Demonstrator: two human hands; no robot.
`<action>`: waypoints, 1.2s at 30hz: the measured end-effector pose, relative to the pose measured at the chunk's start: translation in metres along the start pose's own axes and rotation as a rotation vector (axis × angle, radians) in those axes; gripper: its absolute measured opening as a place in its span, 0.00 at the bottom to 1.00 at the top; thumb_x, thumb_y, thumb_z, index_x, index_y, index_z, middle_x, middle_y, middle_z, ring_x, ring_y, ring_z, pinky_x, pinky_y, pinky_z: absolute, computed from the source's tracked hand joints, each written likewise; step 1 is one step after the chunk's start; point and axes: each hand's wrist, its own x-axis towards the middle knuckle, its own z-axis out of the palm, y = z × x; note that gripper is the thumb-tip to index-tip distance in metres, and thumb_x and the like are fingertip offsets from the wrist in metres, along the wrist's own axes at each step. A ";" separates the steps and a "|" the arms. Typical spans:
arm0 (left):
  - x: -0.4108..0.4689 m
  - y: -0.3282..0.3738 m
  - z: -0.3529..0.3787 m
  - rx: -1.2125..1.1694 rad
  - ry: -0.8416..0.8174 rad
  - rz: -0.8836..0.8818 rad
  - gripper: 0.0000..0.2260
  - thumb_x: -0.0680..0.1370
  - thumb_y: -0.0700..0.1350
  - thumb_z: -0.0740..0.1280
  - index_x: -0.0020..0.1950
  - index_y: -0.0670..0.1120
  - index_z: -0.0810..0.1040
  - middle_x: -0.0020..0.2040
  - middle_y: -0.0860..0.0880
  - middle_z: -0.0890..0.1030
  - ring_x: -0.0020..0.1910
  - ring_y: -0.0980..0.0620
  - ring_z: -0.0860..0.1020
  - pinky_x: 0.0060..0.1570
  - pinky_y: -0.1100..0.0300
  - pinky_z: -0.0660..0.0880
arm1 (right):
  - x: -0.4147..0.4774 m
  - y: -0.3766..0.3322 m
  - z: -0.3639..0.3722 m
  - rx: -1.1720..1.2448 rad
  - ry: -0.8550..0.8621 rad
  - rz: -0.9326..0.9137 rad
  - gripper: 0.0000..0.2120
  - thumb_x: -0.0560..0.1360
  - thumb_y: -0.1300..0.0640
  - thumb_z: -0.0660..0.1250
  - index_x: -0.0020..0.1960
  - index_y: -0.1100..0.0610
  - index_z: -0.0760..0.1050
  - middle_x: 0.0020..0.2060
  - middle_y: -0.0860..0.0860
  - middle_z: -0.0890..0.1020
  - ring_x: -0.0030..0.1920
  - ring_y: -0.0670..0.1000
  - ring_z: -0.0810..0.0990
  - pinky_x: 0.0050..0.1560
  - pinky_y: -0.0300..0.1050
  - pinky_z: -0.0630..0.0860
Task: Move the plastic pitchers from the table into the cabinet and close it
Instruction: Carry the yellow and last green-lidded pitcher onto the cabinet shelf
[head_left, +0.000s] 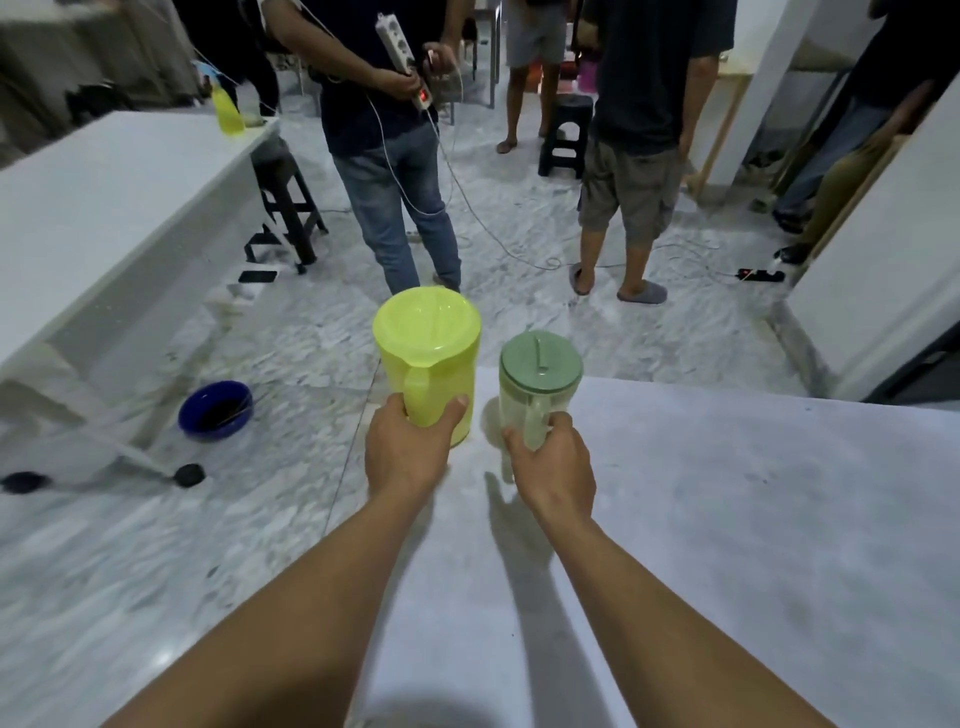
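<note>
A yellow-green plastic pitcher (427, 343) with a matching lid stands upright at the far left corner of the white table (727, 519). My left hand (408, 452) is wrapped around its handle and lower body. Right of it stands a clear pitcher with a green lid (540, 374), also upright. My right hand (553, 462) grips its handle. Both pitchers appear to rest on the tabletop. No cabinet is recognisable in view.
Several people stand on the marble floor ahead, one holding a power strip (397, 47) with cables trailing down. A long white table (104, 208) with a yellow spray bottle (227, 111) is at left, a blue bowl (215, 410) on the floor beneath. Black stools (566, 135) stand behind.
</note>
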 end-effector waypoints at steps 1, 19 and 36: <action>0.003 0.001 0.002 -0.009 -0.002 -0.004 0.26 0.63 0.72 0.66 0.49 0.54 0.79 0.45 0.54 0.81 0.45 0.48 0.78 0.43 0.54 0.74 | 0.002 0.002 0.004 0.002 0.007 -0.009 0.21 0.76 0.41 0.66 0.60 0.55 0.71 0.54 0.54 0.81 0.56 0.59 0.79 0.49 0.53 0.77; 0.030 0.021 0.001 -0.281 -0.047 0.108 0.18 0.77 0.47 0.66 0.29 0.46 0.68 0.28 0.48 0.72 0.30 0.47 0.71 0.29 0.57 0.65 | -0.012 -0.016 0.011 0.397 0.238 -0.021 0.06 0.73 0.54 0.64 0.44 0.51 0.66 0.37 0.50 0.77 0.38 0.48 0.75 0.34 0.45 0.69; -0.072 0.201 -0.040 -0.408 -0.467 0.485 0.15 0.75 0.47 0.67 0.31 0.44 0.70 0.31 0.43 0.74 0.35 0.41 0.73 0.35 0.52 0.68 | -0.104 -0.054 -0.213 0.502 0.798 0.102 0.02 0.74 0.55 0.64 0.44 0.52 0.71 0.36 0.49 0.79 0.36 0.48 0.77 0.32 0.42 0.67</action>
